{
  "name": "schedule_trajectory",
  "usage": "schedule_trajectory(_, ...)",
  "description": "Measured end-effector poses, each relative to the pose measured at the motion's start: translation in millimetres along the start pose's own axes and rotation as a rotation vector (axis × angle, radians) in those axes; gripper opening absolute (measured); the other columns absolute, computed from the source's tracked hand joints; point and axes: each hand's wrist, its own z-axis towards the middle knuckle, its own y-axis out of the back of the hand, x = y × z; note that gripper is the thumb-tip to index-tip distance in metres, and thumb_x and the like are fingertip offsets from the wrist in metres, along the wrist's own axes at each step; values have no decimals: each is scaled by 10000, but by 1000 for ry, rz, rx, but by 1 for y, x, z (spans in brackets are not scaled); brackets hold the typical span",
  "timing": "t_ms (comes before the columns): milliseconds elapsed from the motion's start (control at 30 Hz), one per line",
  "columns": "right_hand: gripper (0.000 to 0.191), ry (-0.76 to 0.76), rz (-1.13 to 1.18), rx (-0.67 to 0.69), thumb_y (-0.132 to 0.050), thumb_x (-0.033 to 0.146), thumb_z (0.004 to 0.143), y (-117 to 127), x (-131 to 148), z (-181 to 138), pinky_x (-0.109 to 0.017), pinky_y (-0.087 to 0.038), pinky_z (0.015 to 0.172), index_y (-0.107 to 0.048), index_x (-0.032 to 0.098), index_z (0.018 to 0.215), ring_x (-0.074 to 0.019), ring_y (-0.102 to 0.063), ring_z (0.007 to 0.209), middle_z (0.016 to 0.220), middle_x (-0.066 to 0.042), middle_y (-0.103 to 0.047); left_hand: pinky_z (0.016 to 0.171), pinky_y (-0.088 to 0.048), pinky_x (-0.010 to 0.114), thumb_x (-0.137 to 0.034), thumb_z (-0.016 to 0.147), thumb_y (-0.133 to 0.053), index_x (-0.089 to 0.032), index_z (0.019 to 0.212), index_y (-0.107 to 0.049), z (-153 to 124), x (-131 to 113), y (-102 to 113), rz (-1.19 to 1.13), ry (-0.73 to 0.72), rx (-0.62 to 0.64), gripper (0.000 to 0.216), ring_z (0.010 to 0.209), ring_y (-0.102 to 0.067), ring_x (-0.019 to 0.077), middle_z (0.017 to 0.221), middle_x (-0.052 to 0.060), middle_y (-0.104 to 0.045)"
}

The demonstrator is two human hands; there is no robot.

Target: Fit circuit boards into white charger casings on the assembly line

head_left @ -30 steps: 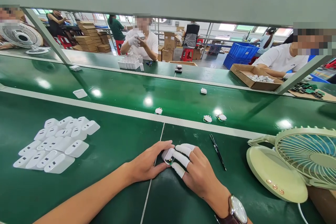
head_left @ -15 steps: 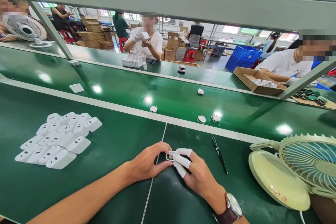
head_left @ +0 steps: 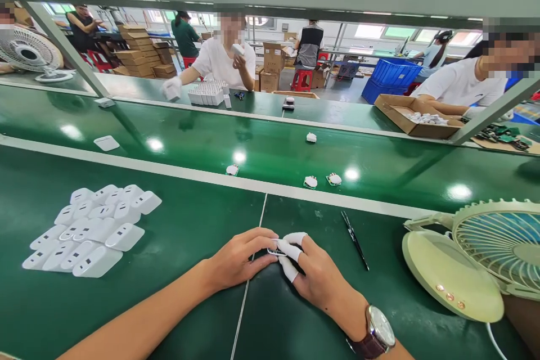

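Between my two hands, low over the green bench, is a small white plastic housing (head_left: pixel 276 252) with an open side and dark parts inside. My left hand (head_left: pixel 240 256) pinches its left end between thumb and fingers. On the other end, the fingers of my right hand (head_left: pixel 318 275), in white finger cots, press from above and from the side, covering much of it. Black tweezers (head_left: pixel 355 241) lie to the right of my right hand. Off to the left, several white housings (head_left: pixel 95 228) with small slots stand grouped in rows.
A pale green fan (head_left: pixel 453 275) stands at the right. Beyond the white strip, the green belt carries small circuit boards with white parts (head_left: pixel 310 181) and a flat white piece (head_left: pixel 107 143). Across it, co-workers sit near a cardboard box (head_left: pixel 415 118) and white blocks (head_left: pixel 206 93).
The housing has turned in my fingers, so less of its inside shows. Pieces on the belt have shifted left. The co-worker opposite has reached one gloved hand out to the side.
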Motion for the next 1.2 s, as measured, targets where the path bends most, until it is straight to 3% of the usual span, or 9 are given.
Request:
schedule_trajectory(133,435,-60,82,-17,-533,229,1057,-2,-6,-4,-387,-651,843,-472,252,1487,-231,-704,985,1120,-105,-674,912,-644,332,-233,974,-663,-215,1082,-722,2,2,-1,-145,150,-5,124,1026,-751,203,1159,95,-762)
schedule_trajectory(300,475,-189,177,-42,-506,299,1076,-5,-13,-10,-419,-636,906,-380,252,1532,-221,-710,1000,1160,-100,-677,663,-654,313,-470,789,-838,-168,881,-730,12,6,7,-599,802,-192,333,693,-744,190,786,42,-776)
schedule_trajectory(367,435,-151,136,-29,-490,273,1073,-6,-13,-10,-422,-638,874,-423,239,1501,-231,-700,977,1134,-108,-664,660,-644,311,-500,717,-880,-158,835,-723,15,5,9,-682,909,-233,394,662,-729,182,742,40,-770)
schedule_trajectory(567,442,-82,27,-42,-512,146,1013,-12,-13,-10,-423,-630,849,-476,205,1449,-248,-674,936,1082,-107,-653,733,-631,322,-477,758,-810,-183,881,-696,20,10,6,-377,764,-239,338,757,-754,204,824,51,-784)
schedule_trajectory(700,454,-48,-14,-71,-521,109,990,-15,-14,-10,-410,-626,857,-486,165,1439,-255,-671,969,1069,-116,-658,753,-641,353,-432,807,-701,-208,974,-651,53,46,23,92,603,-271,283,771,-750,201,923,36,-759)
schedule_trajectory(833,455,-43,-53,-29,-544,93,960,-15,-15,-10,-406,-616,902,-518,165,1409,-259,-663,1016,1107,-119,-668,805,-633,425,-286,770,-673,-204,988,-612,95,90,52,296,570,-343,241,861,-731,254,933,53,-717)
schedule_trajectory(933,423,-67,-80,6,-559,92,939,-16,-15,-9,-401,-606,927,-560,162,1356,-261,-662,1030,1117,-118,-674,890,-593,537,-219,771,-654,-188,964,-605,110,106,60,425,527,-339,202,924,-710,323,886,75,-687)
schedule_trajectory(1033,345,-86,-112,45,-562,96,923,-18,-15,-6,-401,-601,920,-614,150,1259,-263,-662,994,1077,-119,-681,1059,-483,605,-209,820,-635,-174,1028,-628,116,107,45,510,421,-288,210,1149,-642,381,1060,139,-693)
schedule_trajectory(1200,294,-75,-157,71,-592,117,904,-20,-14,-3,-407,-584,952,-643,142,1193,-264,-653,961,1062,-119,-692,1088,-484,501,-205,818,-697,-207,1199,-664,138,105,-16,527,274,-86,383,1214,-633,324,1227,118,-716)
